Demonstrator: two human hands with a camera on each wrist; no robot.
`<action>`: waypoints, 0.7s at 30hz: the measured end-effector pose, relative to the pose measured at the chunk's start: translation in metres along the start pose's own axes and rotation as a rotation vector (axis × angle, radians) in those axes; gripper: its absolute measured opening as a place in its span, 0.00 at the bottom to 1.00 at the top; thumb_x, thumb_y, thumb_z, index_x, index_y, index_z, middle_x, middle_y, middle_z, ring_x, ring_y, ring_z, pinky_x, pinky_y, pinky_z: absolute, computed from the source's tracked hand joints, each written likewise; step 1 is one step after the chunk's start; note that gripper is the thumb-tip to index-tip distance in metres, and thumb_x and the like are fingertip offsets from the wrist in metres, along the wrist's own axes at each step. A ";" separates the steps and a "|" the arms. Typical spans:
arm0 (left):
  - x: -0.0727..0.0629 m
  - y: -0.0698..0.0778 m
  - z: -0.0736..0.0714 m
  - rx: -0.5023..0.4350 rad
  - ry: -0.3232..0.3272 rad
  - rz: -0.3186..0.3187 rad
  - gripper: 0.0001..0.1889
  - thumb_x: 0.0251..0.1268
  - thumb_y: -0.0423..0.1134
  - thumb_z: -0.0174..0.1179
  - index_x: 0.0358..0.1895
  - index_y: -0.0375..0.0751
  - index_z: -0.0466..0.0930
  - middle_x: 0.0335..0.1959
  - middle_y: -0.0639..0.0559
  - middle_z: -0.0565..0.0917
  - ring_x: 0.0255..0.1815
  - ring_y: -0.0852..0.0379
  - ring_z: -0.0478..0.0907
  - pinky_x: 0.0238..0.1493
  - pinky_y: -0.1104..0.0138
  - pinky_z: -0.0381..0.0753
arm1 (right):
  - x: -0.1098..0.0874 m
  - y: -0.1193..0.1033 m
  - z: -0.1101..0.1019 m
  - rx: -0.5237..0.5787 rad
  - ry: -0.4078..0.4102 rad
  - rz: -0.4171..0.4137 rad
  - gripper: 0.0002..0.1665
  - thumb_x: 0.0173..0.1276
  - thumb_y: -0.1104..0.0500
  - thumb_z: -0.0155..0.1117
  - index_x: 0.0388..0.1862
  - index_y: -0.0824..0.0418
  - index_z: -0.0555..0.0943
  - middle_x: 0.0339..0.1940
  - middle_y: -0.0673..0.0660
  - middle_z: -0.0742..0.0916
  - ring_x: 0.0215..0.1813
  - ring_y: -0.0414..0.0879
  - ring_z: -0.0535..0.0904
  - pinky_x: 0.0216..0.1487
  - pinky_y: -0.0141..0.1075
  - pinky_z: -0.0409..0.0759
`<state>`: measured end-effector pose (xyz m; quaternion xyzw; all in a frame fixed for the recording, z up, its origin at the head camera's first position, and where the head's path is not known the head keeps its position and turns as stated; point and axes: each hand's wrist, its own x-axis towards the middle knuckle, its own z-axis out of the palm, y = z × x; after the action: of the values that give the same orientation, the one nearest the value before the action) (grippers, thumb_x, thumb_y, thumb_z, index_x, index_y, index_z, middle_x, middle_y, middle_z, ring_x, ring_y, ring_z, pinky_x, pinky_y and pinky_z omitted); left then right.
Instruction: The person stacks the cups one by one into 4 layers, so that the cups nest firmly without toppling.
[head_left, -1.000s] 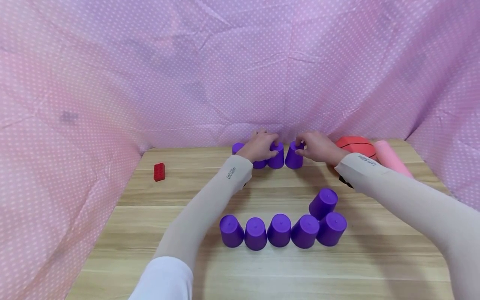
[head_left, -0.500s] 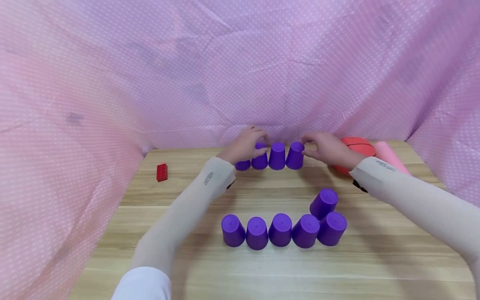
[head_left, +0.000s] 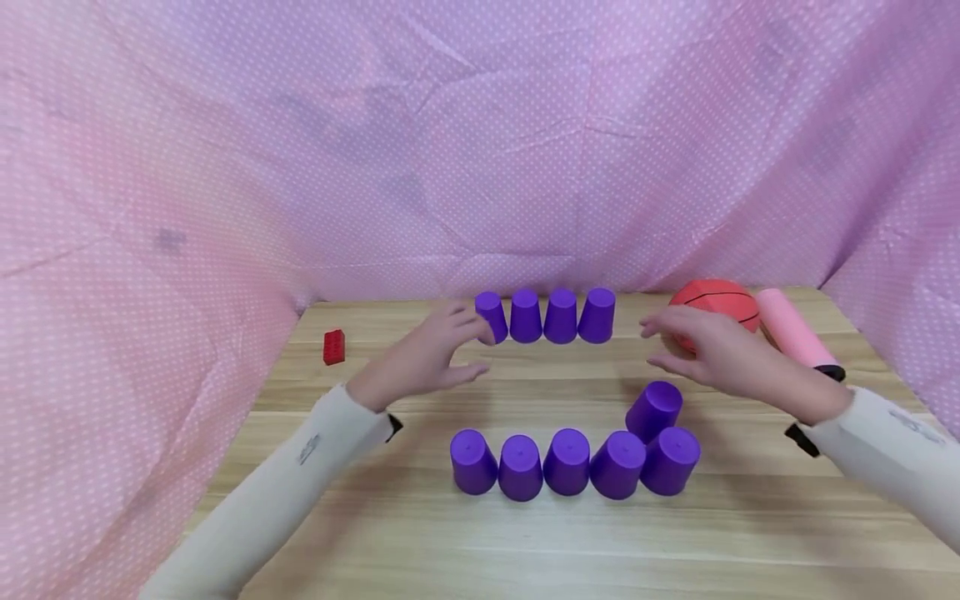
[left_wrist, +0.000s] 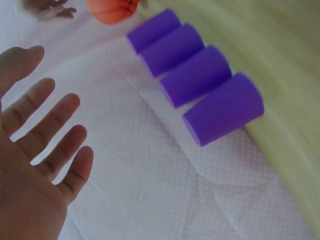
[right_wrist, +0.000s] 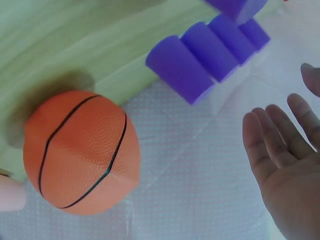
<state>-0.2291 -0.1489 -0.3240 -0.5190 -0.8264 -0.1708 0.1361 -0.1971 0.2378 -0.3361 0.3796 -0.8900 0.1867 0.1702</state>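
Upside-down purple plastic cups stand in two groups on the wooden table (head_left: pixel 570 533). At the back, several form a straight row, from a left-end cup (head_left: pixel 491 315) to a right-end cup (head_left: pixel 597 317). Nearer the person is a front row with a middle cup (head_left: pixel 567 462); one more cup (head_left: pixel 655 411) stands behind its right end. My left hand (head_left: pixel 431 350) hovers left of the back row, fingers spread and holding nothing, its fingertips overlapping the left-end cup in the head view. My right hand (head_left: pixel 720 350), also holding nothing, hangs in front of the ball, fingers extended in the right wrist view.
A dented orange-red basketball (head_left: pixel 716 302) sits at the back right, beside a pink cylinder (head_left: pixel 795 329) with a black end. A red toy brick (head_left: pixel 334 347) lies at the back left. Pink polka-dot cloth (head_left: pixel 450 167) hangs behind the table and along its sides.
Both hands have let go of the back-row cups and drawn back toward the person, the left hand moving left and the right hand moving right. The cups stay standing in their rows.
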 end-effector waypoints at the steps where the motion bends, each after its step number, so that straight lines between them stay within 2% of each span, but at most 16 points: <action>1: -0.007 0.007 -0.001 -0.008 -0.010 -0.002 0.12 0.54 0.41 0.68 0.40 0.44 0.78 0.41 0.54 0.79 0.46 0.53 0.70 0.50 0.60 0.68 | -0.005 -0.004 -0.001 0.002 0.009 -0.014 0.22 0.48 0.62 0.77 0.44 0.57 0.80 0.37 0.48 0.81 0.34 0.38 0.73 0.37 0.25 0.70; 4: -0.028 0.024 -0.001 -0.017 -0.052 -0.020 0.13 0.55 0.42 0.68 0.41 0.45 0.78 0.43 0.56 0.79 0.48 0.55 0.69 0.51 0.61 0.68 | -0.020 -0.012 0.000 0.010 0.007 -0.034 0.23 0.46 0.62 0.78 0.42 0.54 0.81 0.46 0.51 0.83 0.44 0.44 0.78 0.47 0.21 0.69; 6: -0.040 0.032 0.001 -0.030 -0.075 -0.031 0.13 0.55 0.43 0.68 0.42 0.46 0.78 0.43 0.57 0.78 0.48 0.56 0.69 0.51 0.62 0.69 | -0.028 -0.016 0.001 0.009 -0.003 -0.040 0.22 0.45 0.61 0.78 0.41 0.53 0.81 0.48 0.52 0.83 0.49 0.47 0.79 0.51 0.21 0.68; 11: -0.063 0.043 0.011 -0.068 -0.099 -0.068 0.15 0.54 0.46 0.68 0.43 0.46 0.78 0.46 0.57 0.79 0.50 0.57 0.70 0.53 0.63 0.70 | -0.040 -0.020 0.007 0.012 -0.029 -0.021 0.23 0.44 0.60 0.79 0.40 0.51 0.81 0.48 0.51 0.83 0.47 0.46 0.80 0.48 0.22 0.71; 19: -0.079 0.048 0.021 -0.111 -0.137 -0.153 0.17 0.56 0.49 0.67 0.45 0.46 0.78 0.50 0.56 0.78 0.54 0.59 0.69 0.55 0.64 0.69 | -0.046 -0.018 0.015 0.035 -0.040 -0.012 0.22 0.45 0.62 0.78 0.41 0.52 0.81 0.48 0.52 0.83 0.47 0.47 0.80 0.48 0.22 0.71; 21: -0.080 0.049 0.023 -0.129 -0.147 -0.172 0.16 0.57 0.49 0.66 0.45 0.46 0.78 0.50 0.57 0.78 0.54 0.59 0.68 0.56 0.64 0.69 | -0.046 -0.018 0.017 0.031 -0.043 -0.007 0.22 0.45 0.61 0.78 0.41 0.52 0.81 0.47 0.52 0.83 0.47 0.47 0.80 0.46 0.26 0.75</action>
<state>-0.1522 -0.1843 -0.3695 -0.4652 -0.8628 -0.1963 0.0264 -0.1558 0.2467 -0.3677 0.3892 -0.8892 0.1917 0.1456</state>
